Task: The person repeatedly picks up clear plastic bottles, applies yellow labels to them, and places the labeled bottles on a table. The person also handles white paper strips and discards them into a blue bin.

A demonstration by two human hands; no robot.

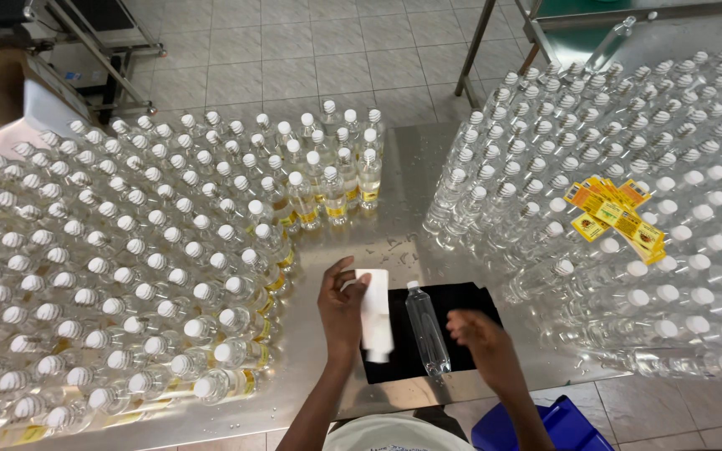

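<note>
My left hand holds a white strip of backing paper at its upper edge, over the left side of a black mat. A clear plastic bottle with a white cap lies on its side on the mat, cap pointing away from me. My right hand hovers just right of the bottle, fingers loosely spread and blurred, holding nothing that I can see.
Many capped clear bottles with yellow labels stand packed on the left of the steel table. Unlabelled capped bottles crowd the right, with a stack of yellow labels on top. A blue bin sits below.
</note>
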